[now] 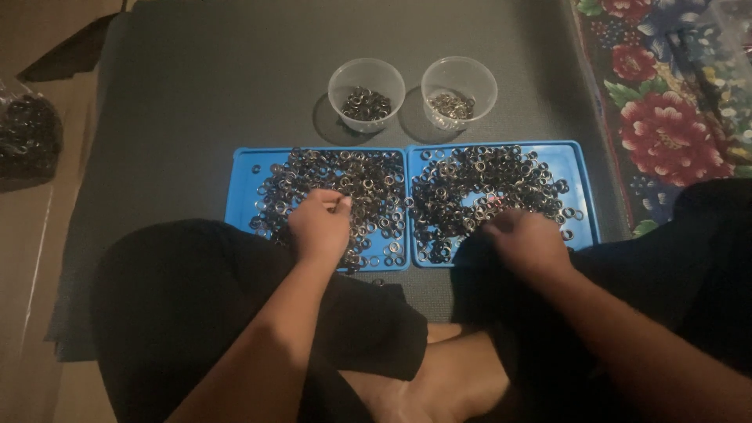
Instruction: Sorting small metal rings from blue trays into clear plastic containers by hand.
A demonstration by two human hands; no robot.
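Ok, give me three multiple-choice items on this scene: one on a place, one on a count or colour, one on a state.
1. Where do the two clear plastic cups stand?
A. On the dark mat beyond the trays
B. Inside the left tray
C. On the flowered cloth

2. What colour are the two trays?
A. Red
B. Blue
C. White

3. How is the left hand held?
A. Flat and open, palm up
B. Closed in a loose fist over the rings, fingertips pinched
C. Gripping a cup

Answers:
1. A, both cups sit side by side on the dark mat, just past the trays' far edges.
2. B, the bare rims and corners show bright blue under the small metal rings.
3. B, the knuckles are curled with fingertips pressed together above the left tray's rings; the right hand rests on the right tray's pile.
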